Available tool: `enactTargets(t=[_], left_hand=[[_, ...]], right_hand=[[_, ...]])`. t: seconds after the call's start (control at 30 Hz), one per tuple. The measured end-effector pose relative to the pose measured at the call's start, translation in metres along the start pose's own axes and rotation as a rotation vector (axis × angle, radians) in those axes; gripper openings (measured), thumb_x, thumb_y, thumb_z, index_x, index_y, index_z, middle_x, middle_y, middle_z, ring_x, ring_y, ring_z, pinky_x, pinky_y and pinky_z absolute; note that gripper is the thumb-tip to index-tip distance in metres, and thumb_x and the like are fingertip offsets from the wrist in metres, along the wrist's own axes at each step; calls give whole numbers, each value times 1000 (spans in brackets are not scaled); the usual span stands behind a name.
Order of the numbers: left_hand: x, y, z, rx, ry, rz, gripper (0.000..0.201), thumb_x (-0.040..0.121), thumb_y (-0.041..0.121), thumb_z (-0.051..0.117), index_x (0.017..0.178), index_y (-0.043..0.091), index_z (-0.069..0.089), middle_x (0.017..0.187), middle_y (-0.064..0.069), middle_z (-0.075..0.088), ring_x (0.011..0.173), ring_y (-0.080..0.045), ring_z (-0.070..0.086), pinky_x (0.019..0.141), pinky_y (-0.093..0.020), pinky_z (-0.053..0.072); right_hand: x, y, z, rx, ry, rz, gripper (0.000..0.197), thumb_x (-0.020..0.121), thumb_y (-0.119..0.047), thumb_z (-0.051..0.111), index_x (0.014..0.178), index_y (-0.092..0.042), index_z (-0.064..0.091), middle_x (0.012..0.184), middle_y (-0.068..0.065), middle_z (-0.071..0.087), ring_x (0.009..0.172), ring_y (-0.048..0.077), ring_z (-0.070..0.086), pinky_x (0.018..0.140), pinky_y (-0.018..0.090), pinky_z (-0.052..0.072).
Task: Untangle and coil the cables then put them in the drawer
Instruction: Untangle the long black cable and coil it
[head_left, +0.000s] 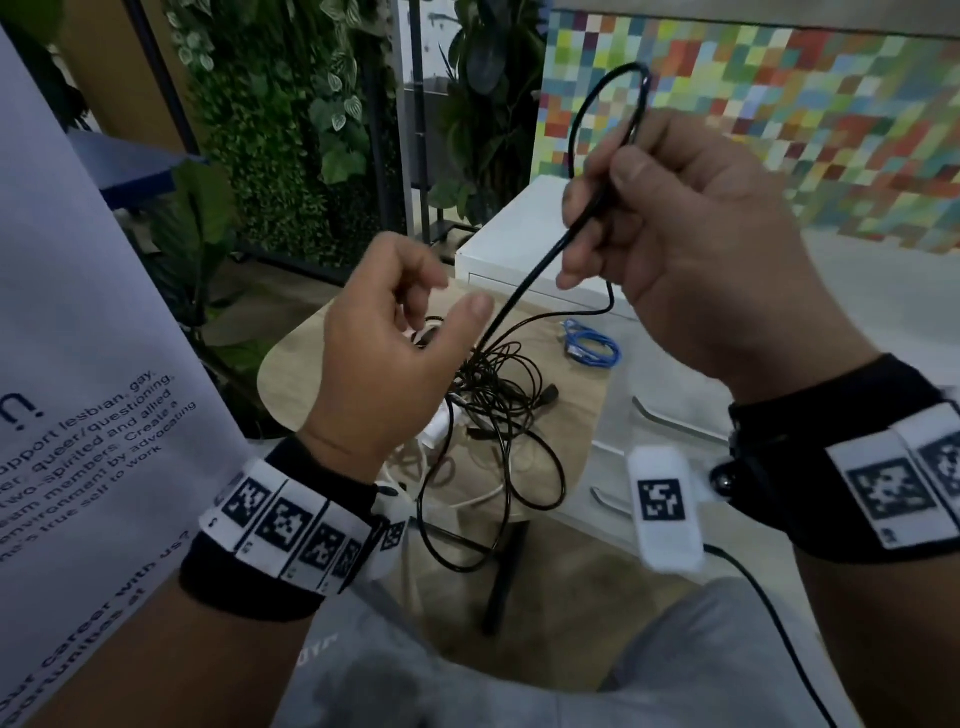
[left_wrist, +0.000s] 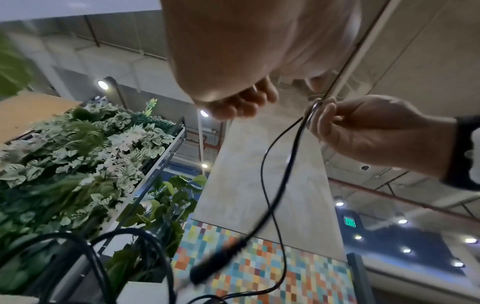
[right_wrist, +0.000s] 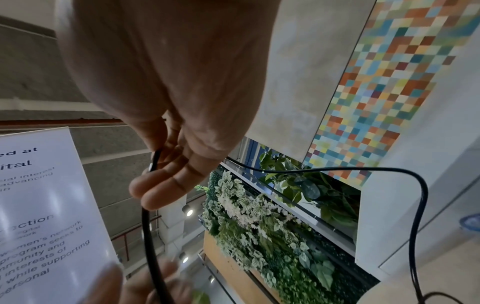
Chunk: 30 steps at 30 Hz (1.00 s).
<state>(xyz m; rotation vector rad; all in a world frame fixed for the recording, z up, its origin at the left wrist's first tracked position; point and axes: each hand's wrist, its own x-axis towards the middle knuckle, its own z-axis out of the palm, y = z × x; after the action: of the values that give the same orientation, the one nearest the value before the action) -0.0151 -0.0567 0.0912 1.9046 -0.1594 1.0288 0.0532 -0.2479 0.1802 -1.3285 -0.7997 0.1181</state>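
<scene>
My right hand (head_left: 597, 208) is raised above the table and pinches a black cable (head_left: 522, 291) between thumb and fingers. Above the hand the cable arches in a loop; below it runs down into a tangle of black cables (head_left: 493, 395) on the small wooden table (head_left: 306, 364). My left hand (head_left: 447, 306) hovers beside that strand, fingers loosely curled, gripping nothing. The left wrist view shows the right hand (left_wrist: 322, 115) pinching the cable, with a black plug (left_wrist: 215, 263) hanging below. In the right wrist view the cable (right_wrist: 149, 236) leaves the right fingers (right_wrist: 161, 181).
A coiled blue cable (head_left: 592, 347) lies at the table's far right, and a white cable with its adapter (head_left: 439, 428) sits under the tangle. A white drawer unit (head_left: 519, 228) stands behind and right of the table. A printed banner (head_left: 78, 312) is close on my left.
</scene>
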Motion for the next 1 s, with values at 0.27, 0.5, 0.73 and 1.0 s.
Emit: enactTargets(t=[0.27,0.5,0.73,1.0], left_hand=[[-11,0,-6,-3,-228,-144,22,107,22,46,96,29,63,62,13,54,58,-7,50,57,-28,41],[-10,-43,-53,25,103,-366,26,93,30,52,67,24,54,51,11,37,52,-12,31,55,-33,23],[-14,-58,-84,-96,354,-449,33,79,15,47,48,27,46,49,12,29,51,-13,24,51,-29,19],[-8,-56,-66,134,9,-490,24,104,21,51,122,28,66,68,-11,58,57,-10,50,57,-30,40]], right_hand=[[4,10,9,172,48,107,21,108,-14,42,129,-11,44,90,11,71,59,21,51,54,32,41],[17,26,-24,461,245,254,21,102,-35,53,115,-19,49,100,0,75,67,13,50,58,25,39],[27,57,-38,739,408,388,50,103,-52,47,126,-9,60,102,-1,74,100,16,69,88,31,54],[23,49,-6,83,107,348,33,108,-12,38,133,-15,60,55,-1,31,46,19,23,52,33,45]])
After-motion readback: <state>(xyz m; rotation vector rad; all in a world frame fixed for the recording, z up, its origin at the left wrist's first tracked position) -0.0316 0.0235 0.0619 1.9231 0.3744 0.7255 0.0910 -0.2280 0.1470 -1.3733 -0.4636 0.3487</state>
